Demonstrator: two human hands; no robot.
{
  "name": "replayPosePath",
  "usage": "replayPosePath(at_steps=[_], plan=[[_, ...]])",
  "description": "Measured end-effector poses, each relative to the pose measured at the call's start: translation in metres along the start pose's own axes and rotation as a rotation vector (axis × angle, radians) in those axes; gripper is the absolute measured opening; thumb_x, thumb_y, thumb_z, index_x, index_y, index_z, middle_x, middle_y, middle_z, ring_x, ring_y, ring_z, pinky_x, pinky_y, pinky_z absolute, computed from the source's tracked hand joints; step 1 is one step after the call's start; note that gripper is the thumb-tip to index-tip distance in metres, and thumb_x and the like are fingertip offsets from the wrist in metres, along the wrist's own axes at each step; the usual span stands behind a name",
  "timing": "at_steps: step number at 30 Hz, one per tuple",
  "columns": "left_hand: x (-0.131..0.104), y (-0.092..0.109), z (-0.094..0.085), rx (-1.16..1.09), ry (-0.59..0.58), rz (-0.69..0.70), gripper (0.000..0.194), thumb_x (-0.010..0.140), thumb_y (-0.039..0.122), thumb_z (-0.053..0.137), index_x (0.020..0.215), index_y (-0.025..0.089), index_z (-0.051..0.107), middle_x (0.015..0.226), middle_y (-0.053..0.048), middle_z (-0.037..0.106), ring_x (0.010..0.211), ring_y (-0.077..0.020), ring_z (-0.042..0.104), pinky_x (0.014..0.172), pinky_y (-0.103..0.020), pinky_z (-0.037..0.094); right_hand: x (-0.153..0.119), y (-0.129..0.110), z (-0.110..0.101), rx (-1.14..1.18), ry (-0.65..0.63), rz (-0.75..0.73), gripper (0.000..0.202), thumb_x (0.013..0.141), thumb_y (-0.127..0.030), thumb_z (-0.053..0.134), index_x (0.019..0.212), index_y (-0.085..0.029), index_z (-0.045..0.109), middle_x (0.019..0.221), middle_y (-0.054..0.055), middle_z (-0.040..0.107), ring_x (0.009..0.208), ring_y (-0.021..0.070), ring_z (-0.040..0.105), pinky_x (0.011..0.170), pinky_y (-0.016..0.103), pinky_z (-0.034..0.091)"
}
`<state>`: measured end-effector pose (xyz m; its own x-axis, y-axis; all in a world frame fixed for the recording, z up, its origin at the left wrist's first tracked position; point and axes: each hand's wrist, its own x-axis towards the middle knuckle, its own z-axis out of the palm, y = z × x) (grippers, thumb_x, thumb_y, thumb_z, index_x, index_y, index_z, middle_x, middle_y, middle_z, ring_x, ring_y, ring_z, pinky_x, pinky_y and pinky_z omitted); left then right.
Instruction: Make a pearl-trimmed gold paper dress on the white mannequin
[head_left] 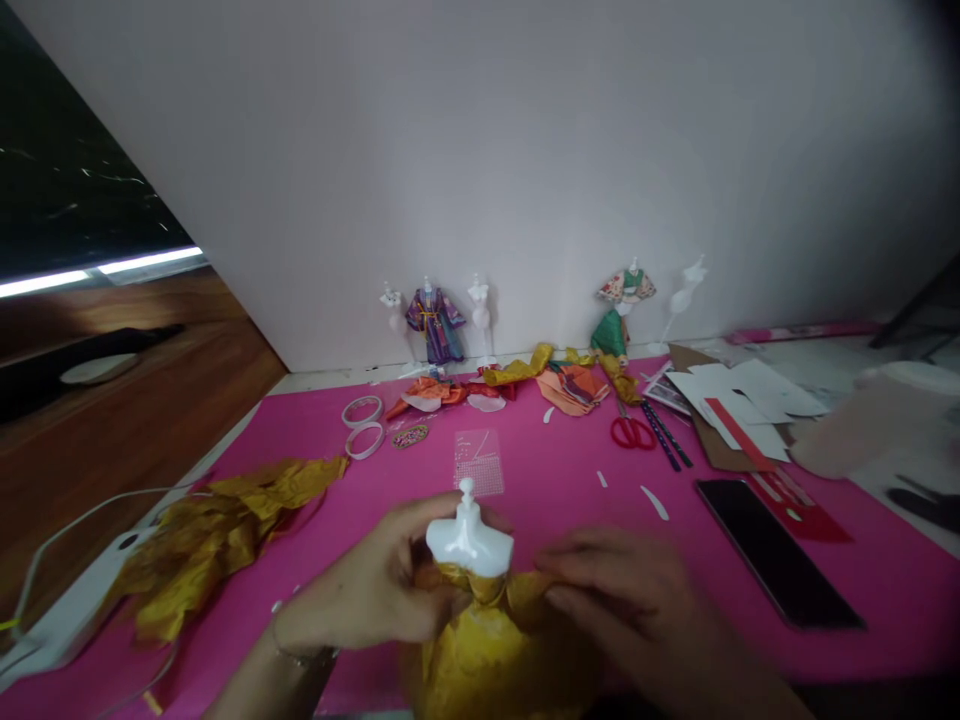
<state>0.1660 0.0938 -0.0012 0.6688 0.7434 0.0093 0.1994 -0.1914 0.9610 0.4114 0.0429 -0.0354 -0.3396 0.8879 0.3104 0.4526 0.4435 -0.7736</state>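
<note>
A small white doll mannequin [469, 540] stands upright close to me, dressed in a gold fabric gown [487, 655] with a full skirt. My left hand [390, 580] is wrapped round the mannequin's side and back at the bodice, thumb in front. At the other side, my right hand [622, 590] pinches a piece of the gold fabric between thumb and fingers; it is somewhat blurred. The lower end of the skirt runs out of the picture.
Crumpled gold fabric [225, 520] lies left, by a white power strip [75, 610]. Tape rolls [365, 440], red scissors [632, 432] and a dark phone [776, 550] rest on the pink mat [420, 450]. Several mannequins, one in a purple robe [435, 322], line the wall.
</note>
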Motion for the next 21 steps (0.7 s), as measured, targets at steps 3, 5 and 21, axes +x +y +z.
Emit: replayPosePath(at_steps=[3, 5, 21], plan=[[0.001, 0.0, 0.002, 0.011, 0.03, -0.038, 0.041, 0.07, 0.004, 0.059, 0.106, 0.023, 0.063, 0.09, 0.001, 0.065, 0.082, -0.0153, 0.063, 0.069, -0.023, 0.05, 0.001, 0.0, -0.002, -0.002, 0.032, 0.03, 0.019, 0.09, -0.022, 0.061, 0.101, -0.03, 0.074, 0.105, -0.005, 0.076, 0.098, 0.0116, 0.068, 0.087, 0.021, 0.05], [0.002, 0.0, 0.003, 0.051, 0.025, -0.046, 0.043, 0.071, 0.004, 0.058, 0.108, 0.024, 0.062, 0.093, 0.001, 0.065, 0.085, -0.0159, 0.062, 0.072, -0.024, 0.05, 0.004, -0.001, -0.005, 0.027, 0.017, 0.055, 0.018, 0.09, -0.022, 0.059, 0.097, -0.031, 0.073, 0.103, -0.006, 0.075, 0.096, 0.011, 0.068, 0.085, 0.021, 0.05], [0.014, 0.014, 0.002, 0.351, -0.161, 0.01, 0.041, 0.064, -0.002, 0.055, 0.096, 0.024, 0.06, 0.09, 0.005, 0.061, 0.082, -0.0131, 0.056, 0.071, -0.021, 0.043, 0.017, -0.03, -0.027, -0.405, -0.115, 0.127, 0.017, 0.087, -0.019, 0.055, 0.079, -0.028, 0.067, 0.07, -0.004, 0.068, 0.06, 0.0146, 0.061, 0.053, 0.027, 0.033]])
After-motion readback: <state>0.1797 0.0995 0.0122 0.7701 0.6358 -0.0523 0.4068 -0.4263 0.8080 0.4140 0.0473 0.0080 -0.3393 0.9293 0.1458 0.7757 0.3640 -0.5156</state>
